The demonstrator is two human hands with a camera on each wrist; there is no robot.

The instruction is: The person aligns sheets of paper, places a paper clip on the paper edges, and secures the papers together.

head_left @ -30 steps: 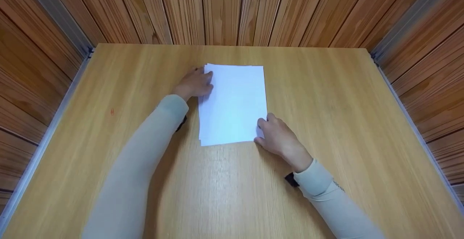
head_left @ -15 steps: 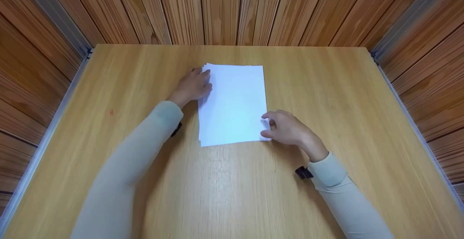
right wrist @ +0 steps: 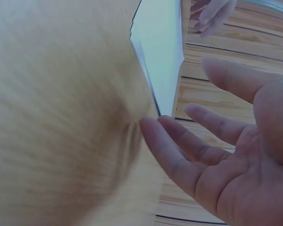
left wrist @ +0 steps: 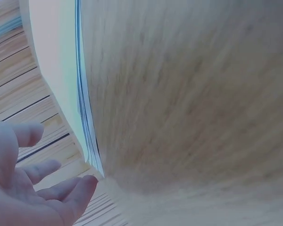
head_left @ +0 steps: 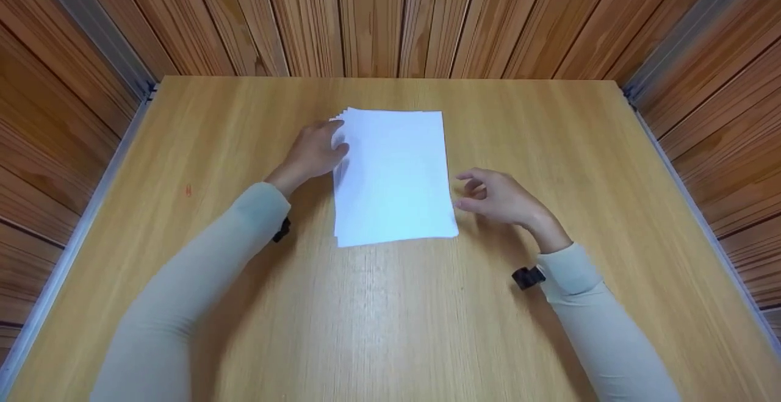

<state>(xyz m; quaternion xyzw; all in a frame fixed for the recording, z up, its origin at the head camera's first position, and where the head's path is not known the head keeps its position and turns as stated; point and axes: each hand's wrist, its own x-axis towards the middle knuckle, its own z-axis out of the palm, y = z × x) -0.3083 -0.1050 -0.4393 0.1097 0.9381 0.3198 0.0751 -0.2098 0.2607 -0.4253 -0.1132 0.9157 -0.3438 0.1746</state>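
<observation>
A stack of white paper sheets (head_left: 396,176) lies flat near the middle of the table, its upper left corner fanned into several stepped edges. At that left edge is my left hand (head_left: 314,147), with thumb and forefinger at the paper's border. The left wrist view shows its fingers (left wrist: 70,193) spread apart around the corner, not pinching the sheets (left wrist: 56,61). Just off the right edge hovers my right hand (head_left: 500,197), fingers loosely bent and nothing in them. In the right wrist view, its fingertips (right wrist: 153,129) appear close to the paper (right wrist: 160,52).
The wooden table (head_left: 390,316) bears a small red mark (head_left: 188,190) at left. Plank walls (head_left: 372,17) close off the back and both sides, with grey metal edging (head_left: 79,225) along the table's sides.
My right hand has let go of the lower right corner and moved up and right, off the paper. The left hand has drawn slightly left, and the upper left sheet edges look more fanned.
</observation>
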